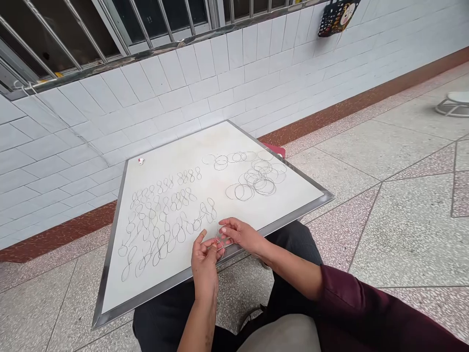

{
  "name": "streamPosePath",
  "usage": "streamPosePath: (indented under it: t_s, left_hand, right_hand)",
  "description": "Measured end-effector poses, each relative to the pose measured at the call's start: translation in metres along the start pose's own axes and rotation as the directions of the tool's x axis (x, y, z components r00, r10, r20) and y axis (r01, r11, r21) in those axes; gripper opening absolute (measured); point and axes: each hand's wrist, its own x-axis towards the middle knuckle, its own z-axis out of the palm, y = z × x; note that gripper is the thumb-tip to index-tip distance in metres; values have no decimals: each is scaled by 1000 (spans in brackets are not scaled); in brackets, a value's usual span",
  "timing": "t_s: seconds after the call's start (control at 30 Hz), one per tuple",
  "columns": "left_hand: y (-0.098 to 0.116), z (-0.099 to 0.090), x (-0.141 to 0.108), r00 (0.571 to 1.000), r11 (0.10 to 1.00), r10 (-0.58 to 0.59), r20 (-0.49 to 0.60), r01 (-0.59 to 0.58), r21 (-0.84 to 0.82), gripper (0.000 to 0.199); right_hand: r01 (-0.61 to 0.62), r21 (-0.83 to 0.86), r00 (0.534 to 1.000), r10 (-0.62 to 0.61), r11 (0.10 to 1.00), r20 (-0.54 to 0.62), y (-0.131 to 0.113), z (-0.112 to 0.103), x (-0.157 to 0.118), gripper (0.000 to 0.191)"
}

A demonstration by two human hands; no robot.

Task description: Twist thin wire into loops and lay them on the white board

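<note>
My left hand is over the table's front edge, its thumb and a finger pinching a thin wire ring. The index finger of that hand is raised away from the pinch. Just to the right, my right hand has its fingers loosely bent and apart, close to the ring; whether a fingertip touches the wire is hard to see. Rows of thin wire figure-eights lie on the left half of the white tabletop. Plain wire rings lie overlapping in a loose pile on the right half.
A metal rim edges the table, which stands against a white tiled wall. A small white object sits at the far left corner. Beneath the front edge are my legs. A dark basket hangs on the wall; a stool stands far right.
</note>
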Motion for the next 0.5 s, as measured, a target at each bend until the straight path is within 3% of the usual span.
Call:
streamPosePath:
  t_s: [0.23,0.33,0.5]
  left_hand:
    - [10,3,-4,998,996,-28,-48,23,-90,54]
    - [11,1,-6,997,992,-64,-51,58,-108,56]
    - [10,-4,-8,999,994,-48,-22,46,-95,63]
  right_hand:
    - [153,-335,983,-177,930,-40,5,14,-13,15]
    - [185,-356,974,-220,916,-59,2,19,-15,14]
    - [165,-299,983,-181,940,-27,-1,24,-20,13]
